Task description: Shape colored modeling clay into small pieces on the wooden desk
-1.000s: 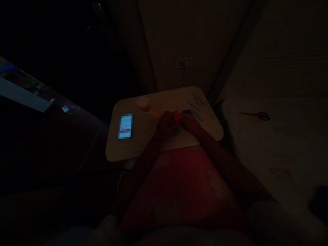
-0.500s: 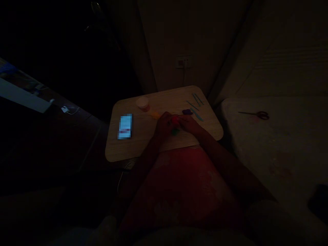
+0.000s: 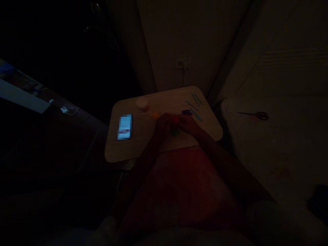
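Over the near middle of a small wooden table, my left hand [image 3: 162, 125] and my right hand [image 3: 189, 124] meet around a lump of red modelling clay [image 3: 175, 119]. Fingers of both hands are curled onto it, and they cover most of it. Just below them lies a green lump [image 3: 175, 132], partly in shadow. An orange lump [image 3: 154, 115] rests beside my left hand. Beyond my right hand is a purple lump [image 3: 187, 112], with a teal knife-like modelling tool [image 3: 196, 114] close by. The dim light hides finer detail.
A lit phone [image 3: 124, 127] lies on the left of the table [image 3: 140, 145]. A tub [image 3: 142, 104] stands near the back edge. Several thin sticks [image 3: 197, 100] lie at the back right. Scissors [image 3: 258, 115] rest on a pale surface to the right. Behind is a wall socket [image 3: 182, 62].
My fingers have drawn in further over the red clay, so less of it shows. My right hand is more curled than before. The things on the table stay where they were.
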